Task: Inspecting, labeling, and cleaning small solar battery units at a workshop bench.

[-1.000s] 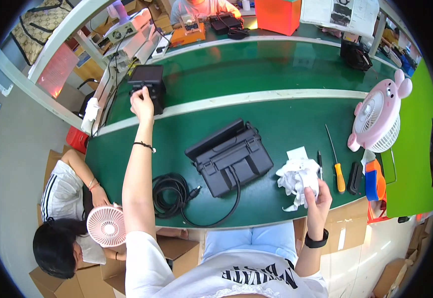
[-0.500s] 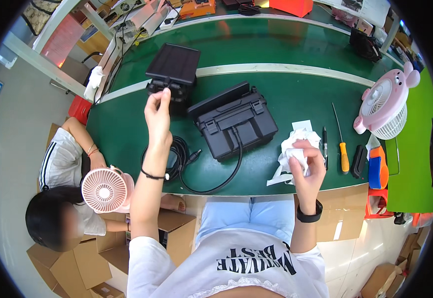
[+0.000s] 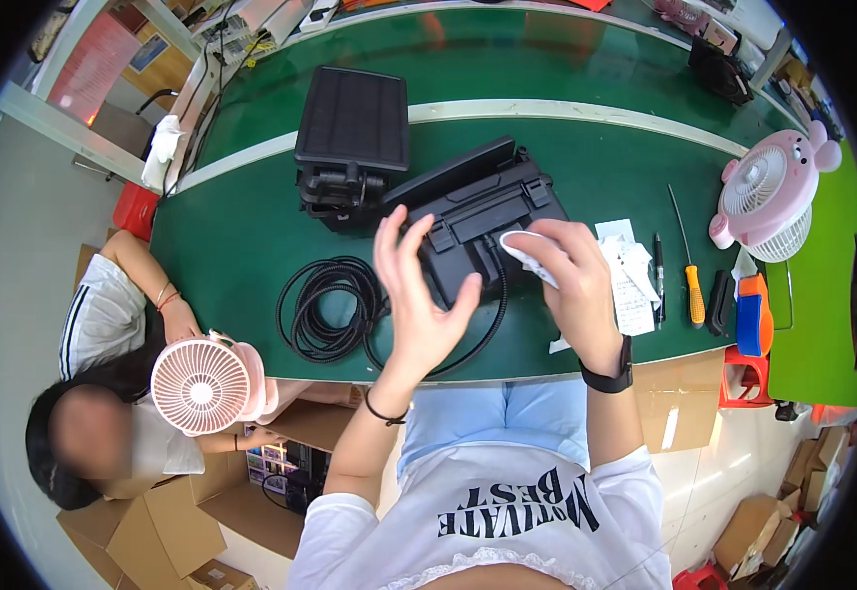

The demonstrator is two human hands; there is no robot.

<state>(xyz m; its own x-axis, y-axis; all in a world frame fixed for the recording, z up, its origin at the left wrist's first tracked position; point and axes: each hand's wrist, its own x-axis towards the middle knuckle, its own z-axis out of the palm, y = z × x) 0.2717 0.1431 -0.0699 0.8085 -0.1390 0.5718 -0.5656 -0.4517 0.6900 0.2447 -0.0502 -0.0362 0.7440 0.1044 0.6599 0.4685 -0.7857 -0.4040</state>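
Two bare hands over the green tabletop (image 3: 222, 295), near its front edge. Left hand (image 3: 419, 305): fingers and thumb spread apart, nothing between them, in front of the left end of a black latched box (image 3: 478, 224); contact cannot be told. Right hand (image 3: 578, 295): fingers together, clamped on a white wad (image 3: 527, 253), over the right part of the same box. Box sits mid-tabletop, tilted to the edges, a cable at its front.

Behind and left, toward the rear strip: second black box, flat dark panel (image 3: 355, 118) on top. Coiled black cable (image 3: 360, 320) near the front edge, left of the left hand.

Right side, outward toward the right edge: white papers (image 3: 633, 300), pen (image 3: 658, 280), yellow-handled screwdriver (image 3: 695, 295), slim black case (image 3: 717, 303), blue-and-orange roll (image 3: 753, 320). Pink eared fan (image 3: 758, 197) behind these. Beyond the left front corner: seated co-worker (image 3: 114, 315), round pink fan (image 3: 200, 386) alongside.
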